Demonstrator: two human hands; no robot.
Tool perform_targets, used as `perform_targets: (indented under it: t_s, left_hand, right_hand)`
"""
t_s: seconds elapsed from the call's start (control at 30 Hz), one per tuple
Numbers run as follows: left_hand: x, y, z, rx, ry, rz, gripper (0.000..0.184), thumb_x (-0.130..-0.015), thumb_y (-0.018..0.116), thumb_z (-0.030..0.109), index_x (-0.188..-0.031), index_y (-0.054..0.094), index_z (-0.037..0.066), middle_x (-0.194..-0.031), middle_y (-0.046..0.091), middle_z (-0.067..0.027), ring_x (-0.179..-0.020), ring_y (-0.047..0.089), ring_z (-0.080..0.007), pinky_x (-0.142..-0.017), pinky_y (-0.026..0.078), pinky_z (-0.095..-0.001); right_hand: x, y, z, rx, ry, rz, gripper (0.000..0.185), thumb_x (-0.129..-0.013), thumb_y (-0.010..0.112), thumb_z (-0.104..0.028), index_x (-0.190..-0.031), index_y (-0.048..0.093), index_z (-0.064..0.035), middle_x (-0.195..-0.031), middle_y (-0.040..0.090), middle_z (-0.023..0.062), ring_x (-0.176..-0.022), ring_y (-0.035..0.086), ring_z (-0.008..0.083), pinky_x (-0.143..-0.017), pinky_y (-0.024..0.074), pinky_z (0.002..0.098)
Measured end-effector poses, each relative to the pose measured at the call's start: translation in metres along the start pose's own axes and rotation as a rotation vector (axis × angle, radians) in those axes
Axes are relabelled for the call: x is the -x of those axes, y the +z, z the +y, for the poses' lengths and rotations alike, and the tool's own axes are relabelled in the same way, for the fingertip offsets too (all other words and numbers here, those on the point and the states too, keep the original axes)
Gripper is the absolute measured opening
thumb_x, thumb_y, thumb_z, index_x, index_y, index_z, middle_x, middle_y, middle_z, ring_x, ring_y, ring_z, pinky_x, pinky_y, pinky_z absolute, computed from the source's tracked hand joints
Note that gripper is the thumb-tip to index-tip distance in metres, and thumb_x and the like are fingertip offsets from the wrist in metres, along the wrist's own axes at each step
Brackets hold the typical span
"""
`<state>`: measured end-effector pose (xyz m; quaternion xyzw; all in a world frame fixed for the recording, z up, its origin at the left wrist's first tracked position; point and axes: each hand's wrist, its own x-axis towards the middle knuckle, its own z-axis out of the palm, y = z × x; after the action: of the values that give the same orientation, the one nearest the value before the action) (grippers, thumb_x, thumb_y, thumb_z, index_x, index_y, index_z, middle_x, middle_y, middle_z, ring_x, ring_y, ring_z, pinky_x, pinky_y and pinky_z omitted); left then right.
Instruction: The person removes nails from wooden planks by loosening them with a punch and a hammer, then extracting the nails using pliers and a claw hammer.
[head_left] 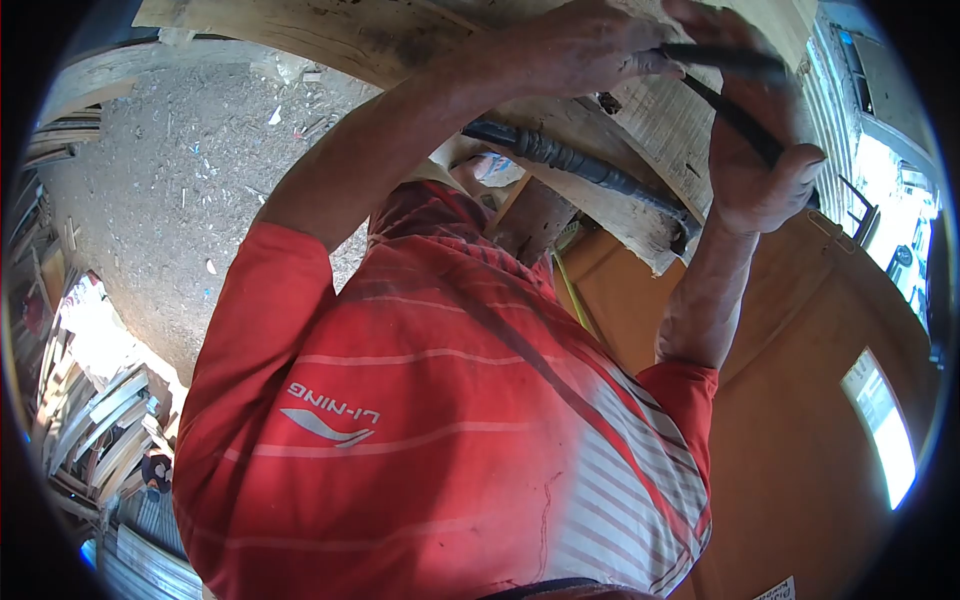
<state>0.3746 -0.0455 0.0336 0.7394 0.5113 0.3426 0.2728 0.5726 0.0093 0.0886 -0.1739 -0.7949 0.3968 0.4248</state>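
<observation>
Red shirt [400, 400], planks [655, 130], littered ground [200, 170], left grip [600, 45] on dark tool [738, 122], right grip [770, 108] unclear

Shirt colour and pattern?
Red shirt with thin pale lines, plus a grey-striped pale panel; head view.

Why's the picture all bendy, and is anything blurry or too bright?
In the head view: everything curves inside a black ring, probably from a very wide lens; the right hand and the upper dark strip look smeary; the white patch glares; the lettering on the red shirt is readable, upside down.
</observation>
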Motion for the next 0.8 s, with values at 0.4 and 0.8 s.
perform_targets:
  t_s: [0.4,0.8]
  left_hand:
    - [0.011,-0.002,-0.012,0.036,0.044,0.013,0.033,-0.091,0.063,0.008,-0.122,0.072,0.012,-0.09,0.072,-0.0141,-0.078,0.07,-0.0336,-0.075,0.055,-0.0451]
    - [0.013,-0.022,0.002,0.435,-0.28,0.031,0.046,-0.096,0.072,0.021,-0.138,0.063,0.005,-0.081,0.059,-0.003,-0.068,0.051,-0.0132,-0.064,0.048,-0.0323]
  right_hand:
    - [-0.012,0.021,-0.038,-0.052,0.157,-0.203,0.112,-0.088,0.016,-0.091,-0.105,0.065,0.008,-0.08,0.062,0.012,-0.068,0.056,0.0169,-0.067,0.0462,0.0321]
    - [-0.037,0.019,-0.027,-0.169,0.226,-0.048,0.097,-0.098,0.022,-0.081,-0.095,0.065,0.0057,-0.069,0.057,0.0094,-0.062,0.053,0.0188,-0.066,0.048,0.0318]
